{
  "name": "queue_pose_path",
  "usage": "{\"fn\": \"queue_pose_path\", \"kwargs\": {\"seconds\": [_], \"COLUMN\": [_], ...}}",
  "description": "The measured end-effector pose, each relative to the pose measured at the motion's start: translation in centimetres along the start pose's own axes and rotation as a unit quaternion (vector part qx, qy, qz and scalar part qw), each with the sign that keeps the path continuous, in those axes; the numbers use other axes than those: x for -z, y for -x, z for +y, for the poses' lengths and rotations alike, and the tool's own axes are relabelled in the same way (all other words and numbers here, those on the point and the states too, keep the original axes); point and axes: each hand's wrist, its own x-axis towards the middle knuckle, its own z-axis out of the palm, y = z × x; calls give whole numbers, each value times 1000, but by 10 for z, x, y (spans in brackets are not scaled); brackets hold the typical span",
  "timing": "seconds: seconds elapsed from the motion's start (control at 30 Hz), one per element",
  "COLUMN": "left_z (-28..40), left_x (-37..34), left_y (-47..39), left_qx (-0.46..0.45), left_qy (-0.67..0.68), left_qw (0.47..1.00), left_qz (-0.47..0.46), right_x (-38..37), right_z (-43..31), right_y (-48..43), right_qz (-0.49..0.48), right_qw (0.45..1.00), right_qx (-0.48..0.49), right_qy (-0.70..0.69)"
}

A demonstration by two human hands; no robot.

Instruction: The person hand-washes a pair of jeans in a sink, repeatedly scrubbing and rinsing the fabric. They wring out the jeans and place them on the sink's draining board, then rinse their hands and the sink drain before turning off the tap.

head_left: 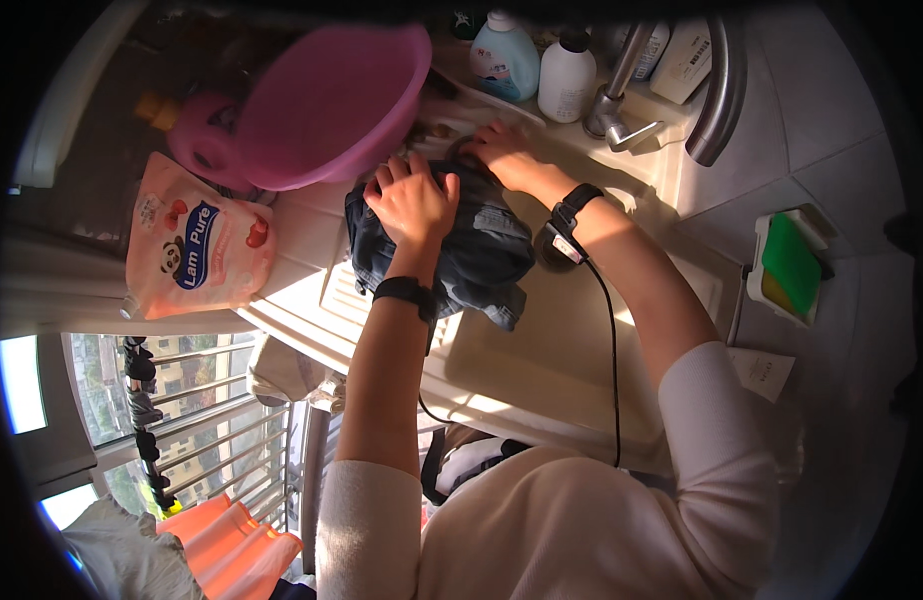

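Observation:
A dark blue garment (469, 247) lies bunched on the washboard side of a cream laundry sink (551, 352), partly over the basin. My left hand (413, 199) rests on the garment's upper left part, palm down with fingers spread. Farther back, my right hand (506, 156) reaches to the garment's far edge, beside the sink's rear ledge; its fingertips are in shade, and whether they grip the cloth is unclear. Both wrists wear black straps with cables. The round drain (557, 251) shows just right of the garment.
A pink plastic basin (334, 105) leans behind my left hand, near a pink jug (206, 139) and a detergent pouch (199, 240). Bottles (566, 79) stand by the metal faucet (615, 120). A holder with a green sponge (791, 262) is on the right wall.

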Motion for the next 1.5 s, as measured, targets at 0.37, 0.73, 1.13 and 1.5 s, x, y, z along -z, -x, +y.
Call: {"fn": "queue_pose_path", "kwargs": {"seconds": [0.37, 0.73, 1.13, 1.5], "left_z": [0, 1, 0, 0], "left_x": [-2, 0, -4, -6], "left_y": [1, 1, 1, 1], "left_qx": [-6, 0, -1, 0], "left_qy": [15, 2, -6, -9], "left_qw": [1000, 1000, 1000, 1000], "left_qz": [19, 4, 9, 9], "right_x": [-21, -75, -113, -130], "right_z": [32, 46, 53, 60], "right_y": [110, 193, 208, 221], "right_qz": [180, 60, 82, 47], "right_qw": [908, 482, 429, 514], "right_qx": [-259, -535, -590, -597], "right_qy": [-277, -691, -679, -614]}}
